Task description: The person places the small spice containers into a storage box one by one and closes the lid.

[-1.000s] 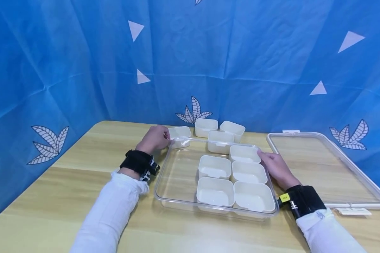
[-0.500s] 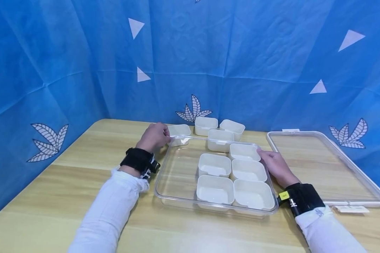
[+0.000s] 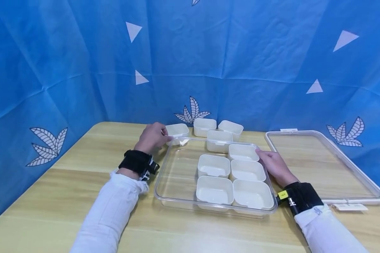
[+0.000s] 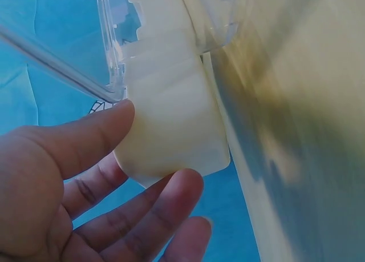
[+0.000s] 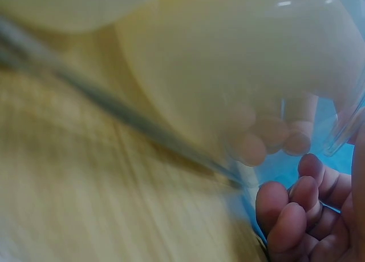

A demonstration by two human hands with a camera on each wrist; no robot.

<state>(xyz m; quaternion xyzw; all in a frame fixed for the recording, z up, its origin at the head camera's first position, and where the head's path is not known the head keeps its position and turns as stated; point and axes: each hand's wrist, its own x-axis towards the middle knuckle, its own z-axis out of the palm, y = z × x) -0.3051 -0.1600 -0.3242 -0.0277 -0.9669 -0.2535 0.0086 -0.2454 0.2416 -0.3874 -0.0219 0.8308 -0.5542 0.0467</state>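
1. up and back a touch, that is how the held cup (image 3: 177, 130) has shifted since half a second ago, measured against its neighbours; whether it rose or slid, i cannot tell from here.
2. nothing else has visibly changed: the clear tray (image 3: 177, 175), the five nested cups (image 3: 253, 194) inside it and the right grip (image 3: 276, 166) match the earlier frame.
3. the held cup sits outside the tray, just beyond its far left corner, its lower front seen past the tray's rim.
4. its mouth faces up; the side that looks longer runs left to right, roughly along the tray's back edge, though foreshortening makes that long axis uncertain.
5. the left grip (image 3: 151, 136) pinches that cup at its left end, thumb on one face, fingers curled against the other, as the left wrist view shows.
6. the right grip is closed on the tray's wall near the far right corner, thumb over the rim, fingers curled outside.
7. inside the tray, three cups line the right side, two stand in the column beside them.
8. three loose cups (image 3: 220, 141) stand behind the tray on the bench (image 3: 66, 200), near the blue backdrop (image 3: 256, 52).
9. the white-framed lid (image 3: 326, 165) lies to the right.
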